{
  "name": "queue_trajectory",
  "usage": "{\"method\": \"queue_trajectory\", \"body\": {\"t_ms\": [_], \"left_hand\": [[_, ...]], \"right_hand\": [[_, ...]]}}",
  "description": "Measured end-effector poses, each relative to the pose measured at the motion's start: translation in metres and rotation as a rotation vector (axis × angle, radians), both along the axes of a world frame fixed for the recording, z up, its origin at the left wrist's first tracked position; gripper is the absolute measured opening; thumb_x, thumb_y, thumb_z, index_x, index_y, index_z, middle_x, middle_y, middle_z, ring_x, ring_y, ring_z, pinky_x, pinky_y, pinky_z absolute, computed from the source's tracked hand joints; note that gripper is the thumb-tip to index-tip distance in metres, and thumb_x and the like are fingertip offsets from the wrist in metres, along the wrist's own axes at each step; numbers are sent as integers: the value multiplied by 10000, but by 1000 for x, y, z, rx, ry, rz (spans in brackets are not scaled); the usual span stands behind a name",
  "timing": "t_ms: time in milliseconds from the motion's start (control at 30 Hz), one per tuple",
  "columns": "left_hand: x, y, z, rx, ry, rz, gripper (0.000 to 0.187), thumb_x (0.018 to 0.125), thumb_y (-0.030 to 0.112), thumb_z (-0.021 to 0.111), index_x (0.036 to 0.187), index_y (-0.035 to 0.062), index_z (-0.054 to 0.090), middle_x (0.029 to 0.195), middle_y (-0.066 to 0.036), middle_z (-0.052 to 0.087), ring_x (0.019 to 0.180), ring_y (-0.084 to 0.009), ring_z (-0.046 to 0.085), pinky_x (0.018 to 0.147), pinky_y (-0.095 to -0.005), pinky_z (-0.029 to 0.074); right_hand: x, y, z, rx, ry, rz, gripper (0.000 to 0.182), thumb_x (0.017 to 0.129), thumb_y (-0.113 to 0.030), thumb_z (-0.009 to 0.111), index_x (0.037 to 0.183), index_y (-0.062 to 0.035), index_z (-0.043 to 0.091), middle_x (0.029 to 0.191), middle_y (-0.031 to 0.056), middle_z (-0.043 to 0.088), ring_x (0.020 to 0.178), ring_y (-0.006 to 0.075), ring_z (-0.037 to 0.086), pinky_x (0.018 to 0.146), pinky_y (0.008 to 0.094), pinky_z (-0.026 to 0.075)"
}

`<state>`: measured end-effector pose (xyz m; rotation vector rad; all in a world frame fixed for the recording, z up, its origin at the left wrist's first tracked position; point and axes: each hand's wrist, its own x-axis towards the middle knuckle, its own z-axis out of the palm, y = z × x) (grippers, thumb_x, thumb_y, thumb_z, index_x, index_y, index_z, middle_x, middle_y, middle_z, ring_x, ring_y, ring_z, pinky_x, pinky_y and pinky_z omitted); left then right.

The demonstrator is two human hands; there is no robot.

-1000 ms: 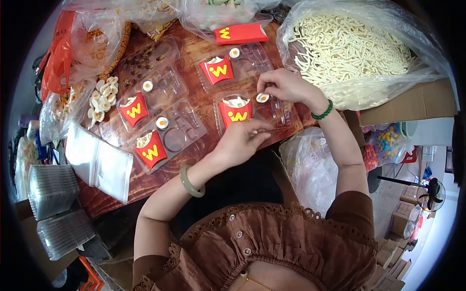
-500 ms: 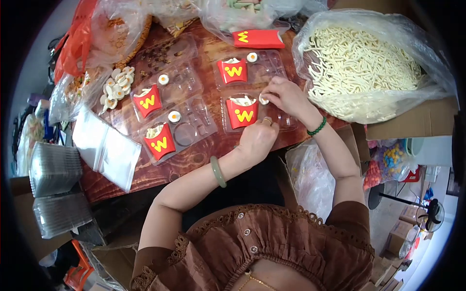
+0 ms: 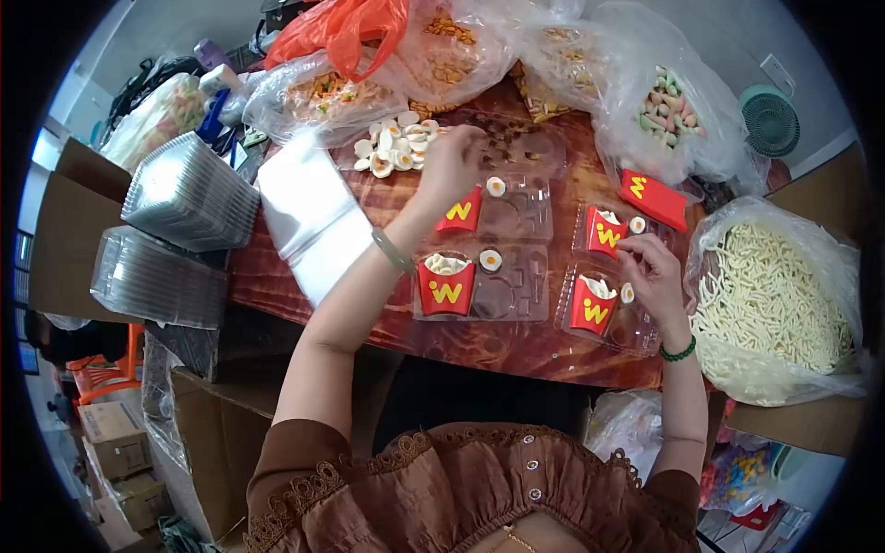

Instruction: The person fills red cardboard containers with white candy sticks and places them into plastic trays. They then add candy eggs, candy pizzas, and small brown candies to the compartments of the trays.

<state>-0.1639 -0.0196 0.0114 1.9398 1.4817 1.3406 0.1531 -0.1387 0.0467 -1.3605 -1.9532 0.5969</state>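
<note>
My left hand (image 3: 452, 166), with a pale green bangle on its wrist, hovers beside the pile of toy fried eggs (image 3: 396, 146) and some tiny brown pieces (image 3: 502, 143). Its fingers look loosely bent and apart, and I see nothing held. Over the right pair of clear trays, my right hand (image 3: 656, 275) has its fingers apart, close to a red fries box (image 3: 604, 232) and a second fries box (image 3: 593, 302). A small egg (image 3: 628, 293) lies beside the lower box. Two more fries boxes sit in the left trays (image 3: 521, 281), the upper one partly behind my left hand.
A bag of cream-coloured fries pieces (image 3: 774, 304) stands at the right. Flat red boxes (image 3: 654, 198) lie above the right trays. Stacked clear trays (image 3: 189, 194) and white plastic sleeves (image 3: 309, 207) are at the left. Bags of small pieces (image 3: 668, 111) line the back.
My view has swung left. My left hand has moved from the lower right tray to the egg pile's side. My right hand has let go of the small egg, which now lies in the tray.
</note>
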Motion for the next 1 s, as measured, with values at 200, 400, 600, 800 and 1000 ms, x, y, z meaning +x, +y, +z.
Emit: {"method": "queue_trajectory", "body": {"t_ms": [200, 400, 600, 800, 1000], "left_hand": [[-69, 43, -14, 127, 554, 176, 268, 724, -1, 566, 984, 45, 610, 872, -189, 632, 823, -379, 578, 737, -418, 456], [-120, 41, 14, 259, 313, 219, 208, 770, 27, 605, 972, 61, 640, 1011, -150, 635, 936, -337, 587, 814, -401, 464], [-221, 72, 6, 29, 504, 561, 235, 744, 87, 658, 977, 54, 647, 958, -155, 652, 883, -322, 618, 792, -385, 486], [-234, 91, 7, -28, 293, 424, 218, 715, 39, 587, 908, 42, 688, 839, -174, 672, 805, -318, 647, 778, -394, 492], [-251, 133, 11, 56, 307, 478, 207, 732, 44, 573, 899, 47, 695, 837, -156, 676, 783, -288, 659, 749, -377, 506]], "right_hand": [[-62, 55, 5, 137, -31, 319, 145, 787, -12, 644, 931, -19, 651, 867, 90, 643, 792, 204, 615, 702, 290, 475], [-109, 86, 2, 95, -24, 401, 154, 797, -60, 653, 948, -31, 648, 880, 77, 627, 773, 188, 604, 621, 273, 475], [-163, 116, 14, -1, -2, 465, 157, 822, -96, 642, 965, -33, 654, 897, 86, 648, 756, 169, 609, 654, 271, 479], [-315, 222, 7, 4, 153, 513, 218, 865, -121, 583, 1024, 21, 628, 949, 95, 671, 818, 131, 620, 725, 282, 490], [-429, 304, -65, 84, 60, 292, 173, 844, -88, 551, 970, 12, 614, 929, 187, 642, 916, 295, 612, 810, 361, 465]]}}
